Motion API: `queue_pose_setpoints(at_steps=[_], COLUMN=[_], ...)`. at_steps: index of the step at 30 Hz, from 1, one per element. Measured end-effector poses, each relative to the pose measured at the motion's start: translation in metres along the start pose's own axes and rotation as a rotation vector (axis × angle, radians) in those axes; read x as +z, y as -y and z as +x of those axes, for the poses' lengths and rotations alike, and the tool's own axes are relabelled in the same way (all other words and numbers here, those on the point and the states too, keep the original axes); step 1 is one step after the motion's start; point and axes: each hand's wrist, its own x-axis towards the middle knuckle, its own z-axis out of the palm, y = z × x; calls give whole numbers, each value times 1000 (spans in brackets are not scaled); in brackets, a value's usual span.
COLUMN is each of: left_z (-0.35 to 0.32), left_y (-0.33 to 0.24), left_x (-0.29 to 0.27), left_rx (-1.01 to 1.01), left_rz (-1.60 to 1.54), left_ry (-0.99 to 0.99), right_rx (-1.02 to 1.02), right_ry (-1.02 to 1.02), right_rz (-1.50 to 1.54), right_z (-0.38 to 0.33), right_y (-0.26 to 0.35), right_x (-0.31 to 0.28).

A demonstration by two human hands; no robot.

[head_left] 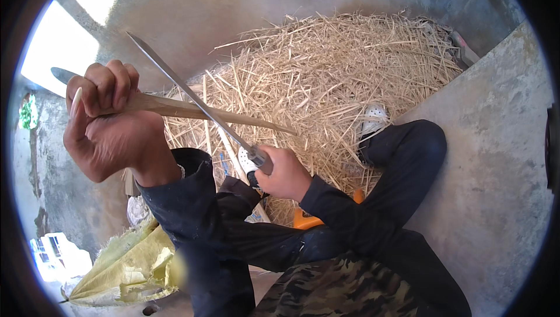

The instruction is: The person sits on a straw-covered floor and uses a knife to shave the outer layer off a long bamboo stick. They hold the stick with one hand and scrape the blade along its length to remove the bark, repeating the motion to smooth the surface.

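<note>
My left hand [111, 121], raised at the left, is closed around a long pale wooden piece [221, 115]. The wood tapers to a thin tip pointing right, over the shavings. A dark rounded end [61, 75] shows past my knuckles; I cannot tell whether it belongs to the same piece. Near the middle, my right hand [286, 174] grips the handle of a long knife [175, 77]. Its blade slants up and to the left and crosses the wooden piece; whether the edge touches the wood is unclear.
Pale wood shavings [338, 60] are heaped ahead, against grey walls [484, 159]. My white perforated shoes [375, 119] rest among them. Something orange, perhaps a tool handle [306, 220], lies by my leg. A torn yellowish sack [128, 267] is at the lower left.
</note>
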Motion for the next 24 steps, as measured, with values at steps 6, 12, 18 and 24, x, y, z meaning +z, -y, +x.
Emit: queue_pose_setpoints(at_steps=[6,12,18,24], left_z=[2,13,14,12], left_y=[-2,3,4,8], left_x=[-7,-39,-36,-30], left_rx=[-36,-38,-51,-34], left_rz=[-52,-72,-77,-50], left_ry=[46,26,47,9], right_rx=[655,395,47,552], right_ry=[47,-9,-4,-130], right_rz=[-314,-138,-15,-287], right_z=[-16,-16,6,-22], right_y=[-230,-153,-78,-274], right_x=[-14,8,4,3])
